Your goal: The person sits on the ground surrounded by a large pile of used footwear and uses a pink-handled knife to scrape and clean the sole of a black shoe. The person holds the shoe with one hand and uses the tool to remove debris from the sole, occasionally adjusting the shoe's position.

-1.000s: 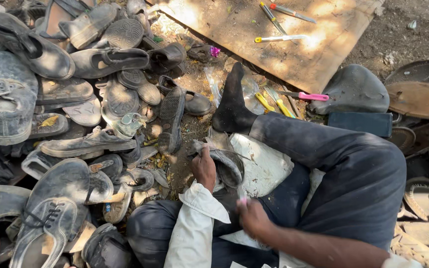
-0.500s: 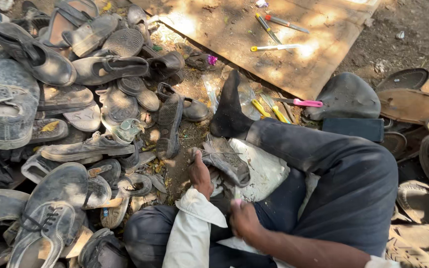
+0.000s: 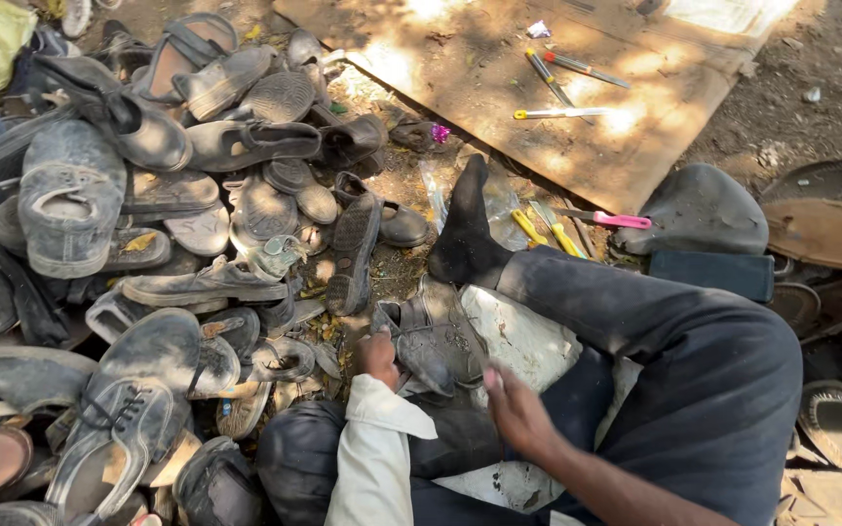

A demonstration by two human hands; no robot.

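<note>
A worn, dusty grey leather shoe (image 3: 433, 336) lies on the seated person's lap, resting against a pale, stained cloth (image 3: 523, 343) spread over the dark trousers. The left hand (image 3: 378, 358), coming out of a cream-white sleeve (image 3: 372, 458), grips the shoe at its heel end, fingers closed on it. The right hand (image 3: 516, 414) hovers just beside the shoe's toe end, its fingers loosely spread and not clamped on anything; whether a fingertip touches the shoe cannot be told. The person's leg stretches forward, ending in a black-socked foot (image 3: 465, 234) set on the dusty ground. To the left spreads a large heap of old grey and black shoes and sandals (image 3: 148, 224), soles and straps tangled together. Beyond the foot lies a flat brown wooden board (image 3: 499, 107) carrying thin tools: a yellow-handled tool (image 3: 555, 114) and two darker ones beside it. Near the board's lower edge rest a pink-handled tool (image 3: 608, 219) and yellow-handled pliers (image 3: 546, 232). To the right sits a rounded black cushion-like pad (image 3: 702, 209) above a flat black rectangular block (image 3: 711, 273).
</note>
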